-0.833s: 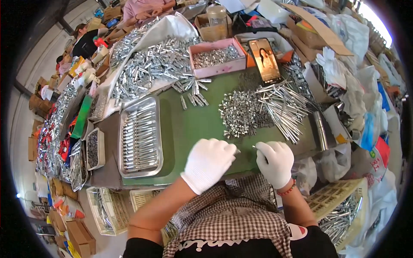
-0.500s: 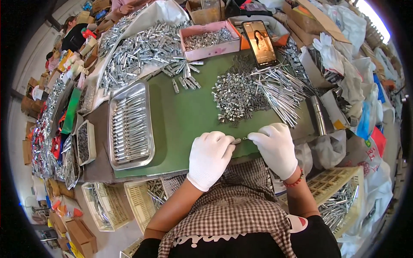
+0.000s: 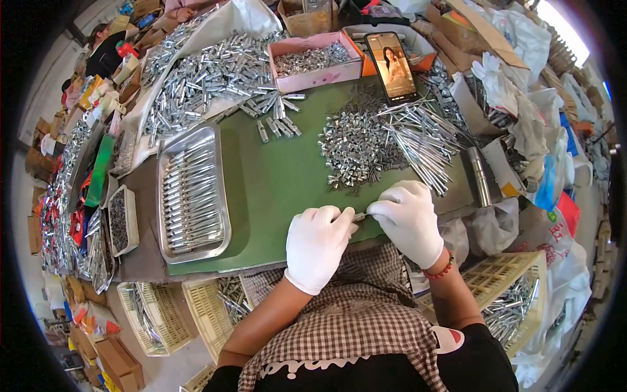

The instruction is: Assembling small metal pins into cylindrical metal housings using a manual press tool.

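Both my hands wear white gloves and meet over the front edge of the green work surface. My left hand (image 3: 320, 247) is closed, pinching a short grey metal cylinder (image 3: 358, 217) between thumb and forefinger. Right beside it, my right hand (image 3: 409, 219) is closed too, its fingertips on a small metal piece at the cylinder's end, mostly hidden by the glove. Just beyond lie a heap of small silver metal sleeves (image 3: 349, 147), dark little screws (image 3: 392, 157) and long thin metal rods (image 3: 424, 150). To the left, a steel tray (image 3: 226, 196) holds a row of metal rod assemblies (image 3: 191, 199).
A phone (image 3: 392, 68) leans against a box at the back, near a pink box (image 3: 317, 80) of small parts. Metal cylinders (image 3: 215, 78) are heaped back left. A large metal tube (image 3: 479, 176) lies at right. Cream plastic crates (image 3: 157, 320) stand below the table.
My right hand has moved slightly left, bringing its small metal piece up to the cylinder; the gap between them has closed. The left hand stays about where it was.
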A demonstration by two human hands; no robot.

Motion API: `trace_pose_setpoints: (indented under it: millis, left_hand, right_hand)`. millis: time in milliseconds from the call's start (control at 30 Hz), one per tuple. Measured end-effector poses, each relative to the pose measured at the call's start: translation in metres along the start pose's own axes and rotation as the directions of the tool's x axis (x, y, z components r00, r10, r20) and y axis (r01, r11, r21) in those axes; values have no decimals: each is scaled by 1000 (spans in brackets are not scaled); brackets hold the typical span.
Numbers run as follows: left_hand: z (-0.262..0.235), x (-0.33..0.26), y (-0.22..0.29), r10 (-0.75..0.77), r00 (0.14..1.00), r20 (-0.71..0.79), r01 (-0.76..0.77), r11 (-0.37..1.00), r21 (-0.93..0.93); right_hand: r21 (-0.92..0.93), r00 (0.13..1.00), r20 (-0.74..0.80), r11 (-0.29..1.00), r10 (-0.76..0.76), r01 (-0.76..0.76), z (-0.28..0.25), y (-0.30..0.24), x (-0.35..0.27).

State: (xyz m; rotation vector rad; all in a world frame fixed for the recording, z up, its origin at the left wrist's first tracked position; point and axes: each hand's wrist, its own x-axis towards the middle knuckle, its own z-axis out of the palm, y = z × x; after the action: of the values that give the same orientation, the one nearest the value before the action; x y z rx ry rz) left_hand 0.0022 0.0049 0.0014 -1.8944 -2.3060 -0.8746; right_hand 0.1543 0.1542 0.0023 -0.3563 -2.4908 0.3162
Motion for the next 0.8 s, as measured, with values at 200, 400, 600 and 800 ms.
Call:
trace_pose_setpoints:
  millis: [200, 400, 600, 800]
  left_hand:
    - [1, 1, -1, 12, 1000, 21, -13, 999, 34]
    - [1, -1, -3, 30, 1000, -6, -30, 1000, 2]
    - [3, -2, -4, 34, 999, -29, -35, 999, -23]
    - [0, 0, -4, 24, 1000, 12, -24, 1000, -11]
  right_hand:
    - [-64, 968, -125, 972, 219, -228, -5, 23, 10]
    - [-164, 986, -83, 974, 148, -160, -1, 51, 31]
    - [-156, 994, -60, 983, 94, -102, 0, 50, 33]
    - [-146, 995, -52, 985, 83, -90, 9, 43, 42]
